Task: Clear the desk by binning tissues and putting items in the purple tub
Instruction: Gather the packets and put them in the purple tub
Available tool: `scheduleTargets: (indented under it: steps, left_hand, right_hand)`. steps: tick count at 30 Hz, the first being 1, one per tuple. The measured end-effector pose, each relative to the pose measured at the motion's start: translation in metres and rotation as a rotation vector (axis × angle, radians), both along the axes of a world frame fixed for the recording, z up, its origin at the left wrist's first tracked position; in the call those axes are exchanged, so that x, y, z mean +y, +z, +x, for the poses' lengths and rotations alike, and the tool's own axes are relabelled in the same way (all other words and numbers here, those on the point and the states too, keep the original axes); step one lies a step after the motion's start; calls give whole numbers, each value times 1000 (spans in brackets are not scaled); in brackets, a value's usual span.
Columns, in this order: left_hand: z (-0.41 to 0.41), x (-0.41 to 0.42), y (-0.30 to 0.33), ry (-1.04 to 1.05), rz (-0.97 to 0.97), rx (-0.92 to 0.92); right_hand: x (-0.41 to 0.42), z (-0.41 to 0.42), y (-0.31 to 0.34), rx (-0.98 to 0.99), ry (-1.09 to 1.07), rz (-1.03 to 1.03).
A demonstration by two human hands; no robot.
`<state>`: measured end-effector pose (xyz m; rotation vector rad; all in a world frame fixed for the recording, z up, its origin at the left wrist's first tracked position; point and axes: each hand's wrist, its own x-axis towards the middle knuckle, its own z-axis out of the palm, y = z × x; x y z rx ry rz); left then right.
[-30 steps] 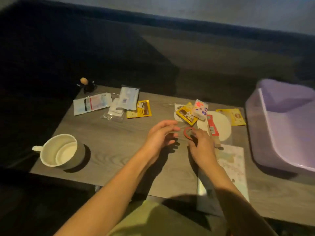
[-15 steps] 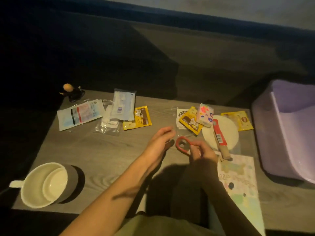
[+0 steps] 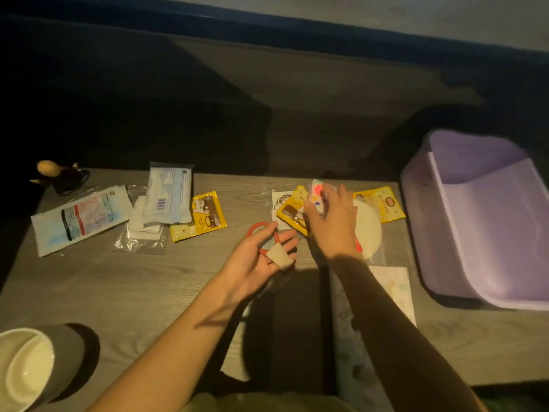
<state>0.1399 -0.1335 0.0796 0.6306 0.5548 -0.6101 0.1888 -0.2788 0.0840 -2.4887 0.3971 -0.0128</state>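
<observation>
My left hand (image 3: 261,260) lies palm up over the middle of the desk, fingers loosely curled around a red loop with a beige tab (image 3: 277,255). My right hand (image 3: 332,224) reaches over the pile at the back right and grips a small white pack with coloured spots (image 3: 317,191). Under it lie a yellow sachet (image 3: 292,212), a round white pad (image 3: 370,230) and another yellow sachet (image 3: 383,203). The purple tub (image 3: 487,227) stands at the right end of the desk, tilted open towards me.
At the back left lie a white-and-blue packet (image 3: 80,220), a clear bag of white pads (image 3: 148,230), a pale blue packet (image 3: 169,194) and a yellow sachet (image 3: 202,217). A small dark figurine (image 3: 59,176) stands in the far left corner. A cream mug (image 3: 26,367) sits front left. A patterned sheet (image 3: 392,289) lies under my right forearm.
The red loop has passed from my right hand into my left palm. My right hand has moved back and right onto the spotted pack.
</observation>
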Motion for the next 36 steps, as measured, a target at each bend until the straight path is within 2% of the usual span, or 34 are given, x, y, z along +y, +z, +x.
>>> scheduleTargets:
  steps: [3,5,9,12,13,16,18,20,22,24,26,29,33,36]
  left_hand:
    - [7,0,-4,-40,28,27]
    - [9,2,-5,-60,41,34]
    - [12,0,-2,-67,2,28]
    - [13,-7,3,-64,-91,-1]
    - [13,-10,5,-64,-144,6]
    - [12,-13,3,-82,-226,60]
    - [10,-12,-1,-72,-225,54]
    - [6,-10,-7,-47,-121,30]
    - [3,-7,-10,-18,-1,29]
    - [1,-5,-9,-14,76,36]
    - [2,-3,-9,-54,132,42]
    - [2,-2,-6,-88,171,54]
    - [4,-5,-5,-71,110,44]
    - [3,-6,-3,-97,-36,11]
  right_hand:
    - [-1,21,-18,133,44,-95]
    - [-2,22,-21,124,25,9]
    - [-5,3,-7,-74,20,272]
    - [5,-32,5,-226,266,258]
    - [7,-44,7,-214,365,248]
    - [13,-67,7,47,547,401]
    - [12,-68,7,-41,517,407]
    - [6,-56,4,-193,288,438]
    - [-2,-35,-2,-148,177,335]
    - [-7,-17,-15,71,283,108]
    - [-6,-9,-26,146,385,-24]
    - [-5,-10,-29,62,346,-84]
    - [-5,-31,-7,-175,181,242]
    - [-5,-68,2,-308,389,290]
